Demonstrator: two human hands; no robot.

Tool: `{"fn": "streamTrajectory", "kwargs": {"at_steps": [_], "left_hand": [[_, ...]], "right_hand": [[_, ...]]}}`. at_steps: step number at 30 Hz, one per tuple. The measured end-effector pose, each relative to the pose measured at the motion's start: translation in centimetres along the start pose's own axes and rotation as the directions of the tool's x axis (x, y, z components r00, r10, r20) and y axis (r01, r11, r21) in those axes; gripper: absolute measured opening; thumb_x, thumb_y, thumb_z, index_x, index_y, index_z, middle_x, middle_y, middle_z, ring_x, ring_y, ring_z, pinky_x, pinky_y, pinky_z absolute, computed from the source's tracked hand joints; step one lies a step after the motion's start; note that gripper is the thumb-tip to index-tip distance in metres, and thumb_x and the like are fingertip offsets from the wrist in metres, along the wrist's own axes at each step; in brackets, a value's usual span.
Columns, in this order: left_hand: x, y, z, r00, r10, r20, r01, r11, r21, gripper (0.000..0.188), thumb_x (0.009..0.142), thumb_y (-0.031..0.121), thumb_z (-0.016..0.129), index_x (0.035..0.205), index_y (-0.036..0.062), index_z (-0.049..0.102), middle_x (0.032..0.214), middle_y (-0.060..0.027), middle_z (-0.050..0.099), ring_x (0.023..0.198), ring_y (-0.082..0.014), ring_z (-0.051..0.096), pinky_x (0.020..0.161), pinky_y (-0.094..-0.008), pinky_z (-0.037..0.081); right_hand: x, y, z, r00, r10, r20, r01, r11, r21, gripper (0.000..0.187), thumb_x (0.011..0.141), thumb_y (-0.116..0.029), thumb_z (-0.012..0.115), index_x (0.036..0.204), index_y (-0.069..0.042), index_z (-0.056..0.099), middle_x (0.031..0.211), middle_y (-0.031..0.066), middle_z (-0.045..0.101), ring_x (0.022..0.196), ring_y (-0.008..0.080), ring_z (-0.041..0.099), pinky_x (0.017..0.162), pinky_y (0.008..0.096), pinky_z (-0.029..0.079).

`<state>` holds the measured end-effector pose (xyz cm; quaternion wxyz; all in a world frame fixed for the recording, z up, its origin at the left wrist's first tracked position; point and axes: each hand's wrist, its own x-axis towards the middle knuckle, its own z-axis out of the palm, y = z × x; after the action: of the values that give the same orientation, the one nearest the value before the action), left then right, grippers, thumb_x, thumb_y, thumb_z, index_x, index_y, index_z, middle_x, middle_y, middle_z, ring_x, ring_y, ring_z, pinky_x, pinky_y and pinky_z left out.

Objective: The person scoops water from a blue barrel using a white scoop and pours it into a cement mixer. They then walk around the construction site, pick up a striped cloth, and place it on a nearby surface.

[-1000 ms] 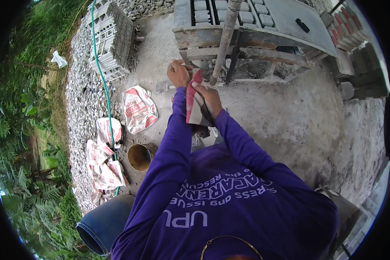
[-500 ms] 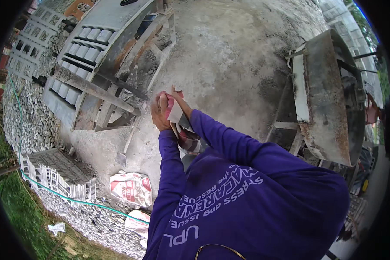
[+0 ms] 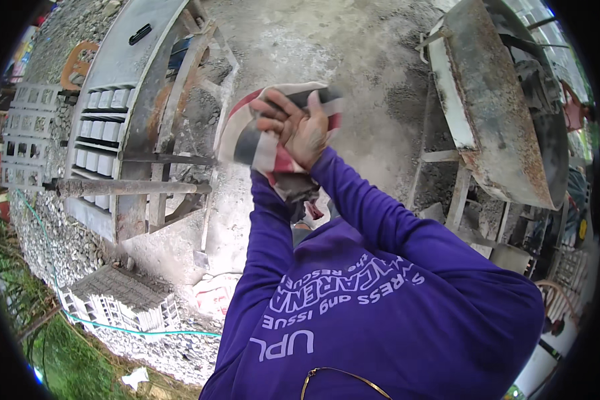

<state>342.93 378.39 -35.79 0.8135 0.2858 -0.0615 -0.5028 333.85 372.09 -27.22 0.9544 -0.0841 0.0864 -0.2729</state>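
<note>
A cloth (image 3: 245, 141) with red, white and dark stripes is spread out in front of me, blurred at its edges by motion. Over it lies my right hand (image 3: 301, 133), fingers stretched and apart, touching or just above the fabric. My left hand is hidden under the cloth; only its purple sleeve (image 3: 268, 217) shows, leading up to the lower edge of the fabric. What the left fingers do cannot be seen.
To the left stands a metal-topped table (image 3: 132, 59) holding rows of grey blocks (image 3: 103, 130), with a pipe (image 3: 137, 187) jutting out. A rusty drum (image 3: 500, 107) is at right. A concrete block stack (image 3: 123, 293), green hose (image 3: 140, 328) and printed sack (image 3: 215, 293) lie lower left.
The cloth, bunched between both hands before, is now opened out wide and higher. My right hand has spread its fingers over it, and my left hand has gone out of sight beneath. The view has shifted.
</note>
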Motion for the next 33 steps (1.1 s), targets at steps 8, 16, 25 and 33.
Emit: {"fn": "streamTrajectory", "kwargs": {"at_steps": [8, 16, 25, 33], "left_hand": [[6.6, -5.1, 7.3, 0.986, 0.097, -0.138, -0.101, 0.995, -0.023, 0.034, 0.091, 0.023, 0.059, 0.114, -0.0018, 0.053, 0.106, -0.0093, 0.059, 0.090, -0.0157, 0.057, 0.081, -0.0269, 0.047], [12.6, -11.3, 13.9, 0.909, 0.205, -0.363, 0.072, 0.781, 0.621, 0.039, 0.082, 0.031, 0.072, 0.101, -0.0010, 0.061, 0.091, -0.0069, 0.064, 0.075, -0.0125, 0.060, 0.064, -0.0246, 0.048], [19.0, -7.7, 8.4, 0.904, 0.116, -0.411, 0.341, 0.385, 0.858, 0.041, 0.072, 0.028, 0.076, 0.096, -0.0035, 0.064, 0.086, -0.0100, 0.067, 0.074, -0.0157, 0.065, 0.063, -0.0280, 0.052], [21.4, -9.2, 10.7, 0.931, -0.348, -0.111, 0.363, 0.844, 0.395, 0.034, 0.083, 0.011, 0.066, 0.111, -0.0053, 0.058, 0.100, -0.0084, 0.064, 0.088, -0.0193, 0.064, 0.078, -0.0293, 0.052]], "right_hand": [[9.7, -8.3, -4.8, 0.903, -0.280, -0.325, 0.093, 0.867, -0.489, 0.079, 0.088, -0.068, 0.034, 0.111, 0.007, 0.047, 0.097, 0.0284, 0.061, 0.065, 0.0261, 0.063, 0.061, 0.0375, 0.055], [10.5, -16.8, -16.5, 0.748, -0.456, 0.482, 0.228, -0.506, -0.832, 0.044, 0.088, -0.041, 0.053, 0.108, -0.002, 0.056, 0.090, 0.0184, 0.062, 0.076, 0.0288, 0.059, 0.070, 0.0379, 0.050], [6.4, -20.9, -2.9, 0.631, 0.547, -0.550, 0.119, -0.769, -0.629, 0.045, 0.073, -0.027, 0.063, 0.113, -0.005, 0.057, 0.122, 0.0175, 0.054, 0.116, 0.0320, 0.048, 0.098, 0.0442, 0.037], [11.6, -24.5, -4.0, 0.695, 0.706, -0.132, 0.406, -0.537, -0.739, 0.018, 0.066, -0.023, 0.063, 0.077, -0.009, 0.065, 0.075, 0.0124, 0.065, 0.074, 0.0287, 0.063, 0.067, 0.0422, 0.047]]}}
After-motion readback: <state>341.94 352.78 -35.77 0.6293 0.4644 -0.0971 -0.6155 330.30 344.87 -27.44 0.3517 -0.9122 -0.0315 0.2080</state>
